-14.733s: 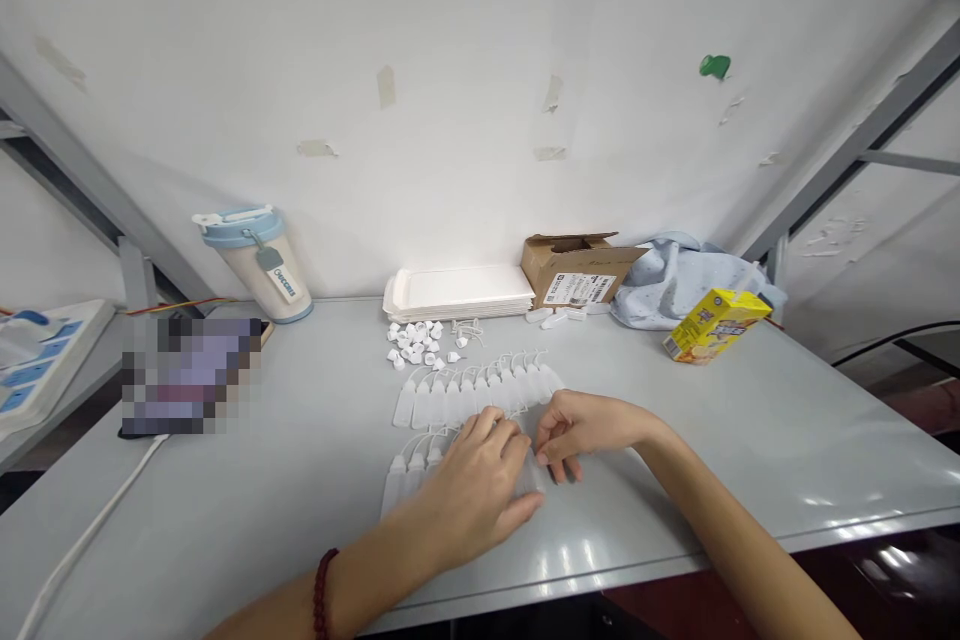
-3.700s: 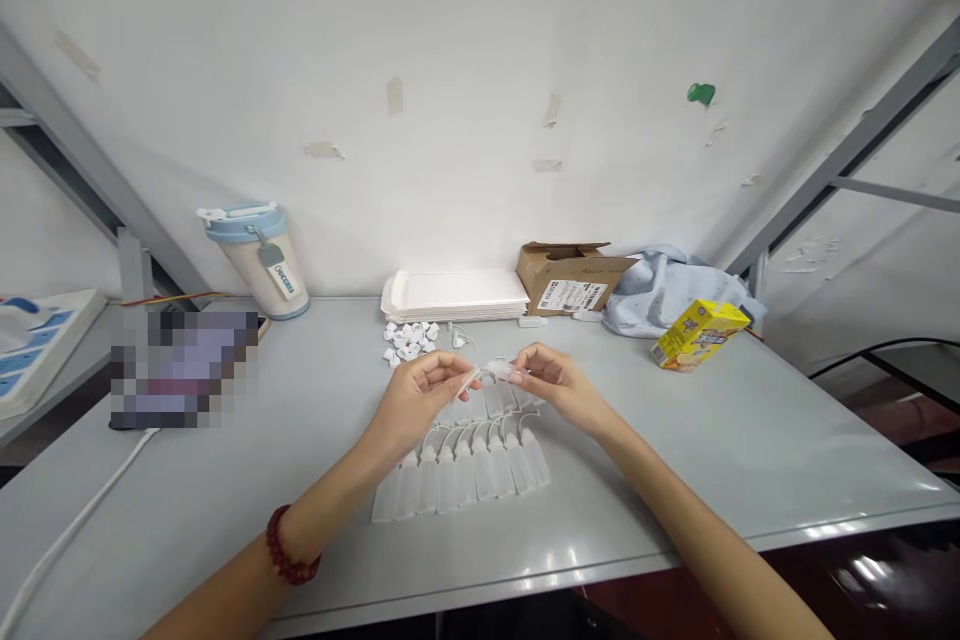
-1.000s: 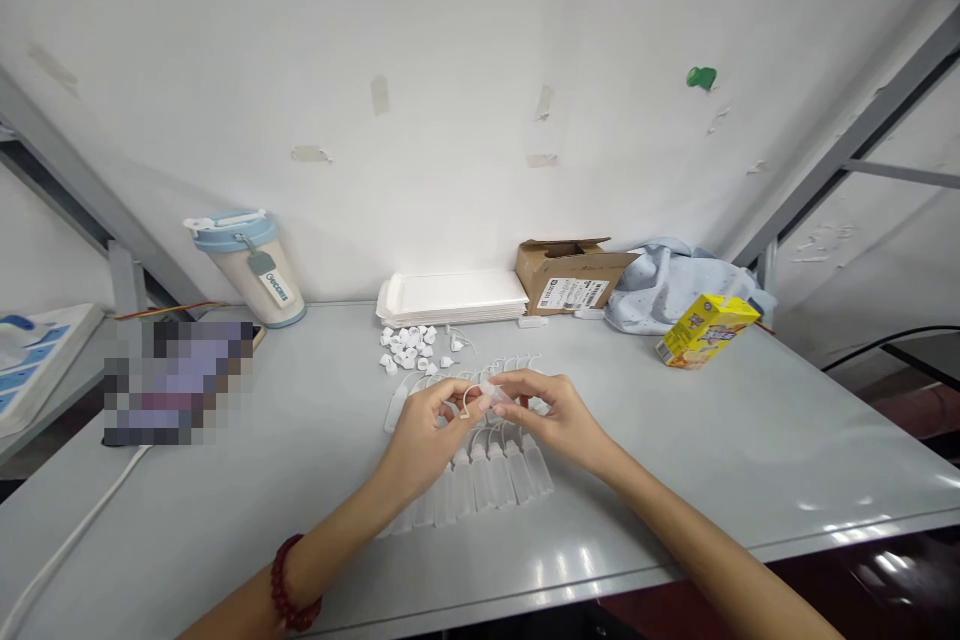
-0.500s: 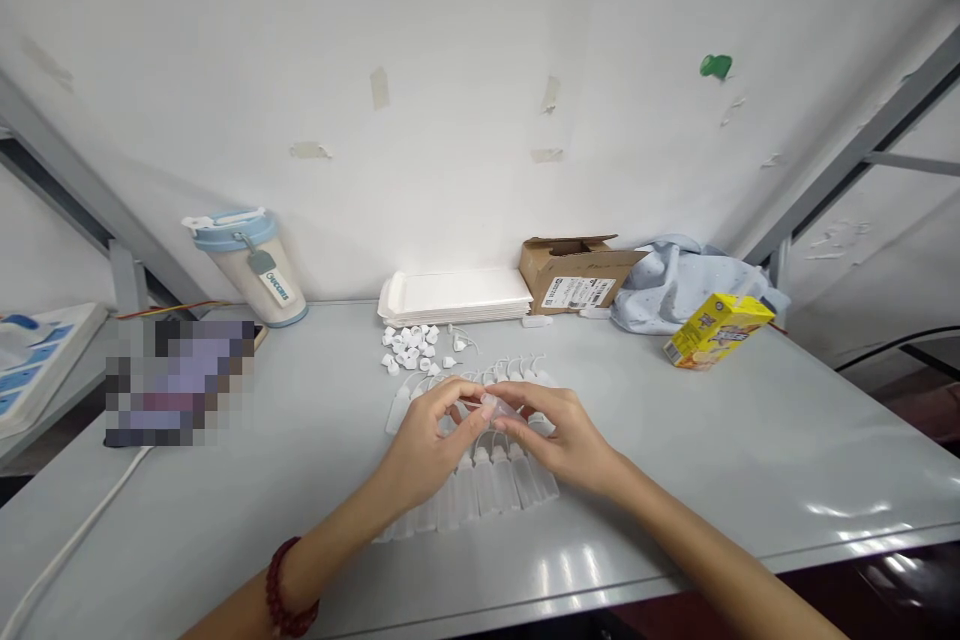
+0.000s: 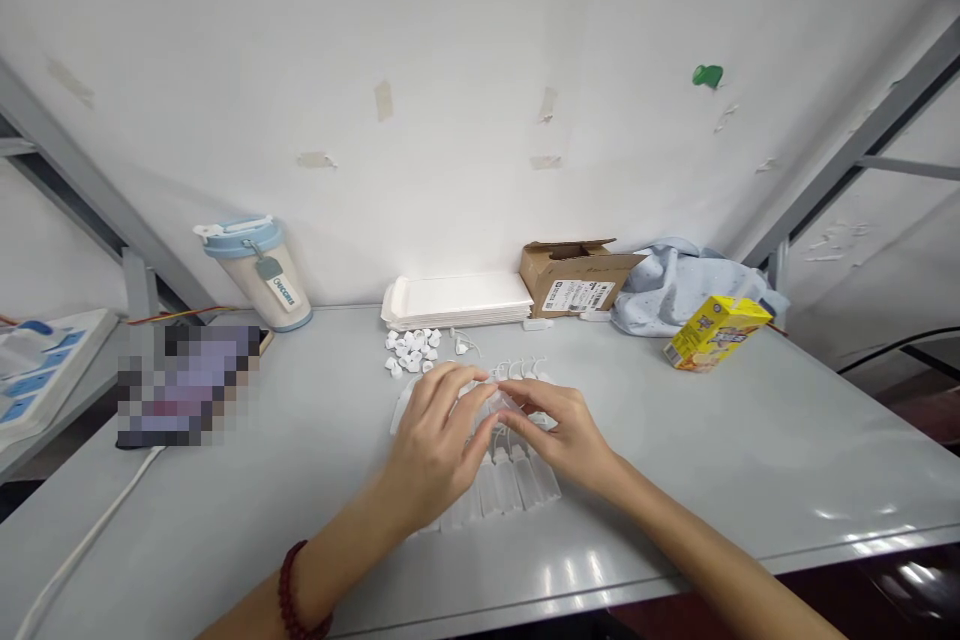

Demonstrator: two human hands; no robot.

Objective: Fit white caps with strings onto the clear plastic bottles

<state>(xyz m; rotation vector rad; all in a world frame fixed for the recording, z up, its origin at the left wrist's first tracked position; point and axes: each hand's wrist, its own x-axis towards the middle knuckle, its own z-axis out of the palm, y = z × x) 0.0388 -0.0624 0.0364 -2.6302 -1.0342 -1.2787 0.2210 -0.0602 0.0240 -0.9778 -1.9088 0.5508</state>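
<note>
Both hands meet over the middle of the table around a small translucent plastic bottle (image 5: 489, 409), partly hidden by the fingers. My right hand (image 5: 564, 427) pinches it between thumb and fingers. My left hand (image 5: 442, 427) curls round its other end, thumb below and fingers above; the exact contact there is hidden. Beneath the hands lie several similar clear bottles (image 5: 501, 488) in a row, with thin white straps at their necks. More bottles lie behind, partly covered by the hands. Small white caps (image 5: 411, 352) are heaped beyond my left hand.
Against the wall stand a stack of white trays (image 5: 461, 298), a cardboard box (image 5: 579, 280) and a bunched blue cloth (image 5: 686, 285). A yellow carton (image 5: 716, 335) is at the right. To the left are a tumbler (image 5: 262, 275), a blurred phone (image 5: 199, 385) and its cable (image 5: 90, 540).
My left hand has turned, its fingers lifting and arching above the bottle. My right hand keeps its hold in nearly the same place. The camera view has shifted slightly.
</note>
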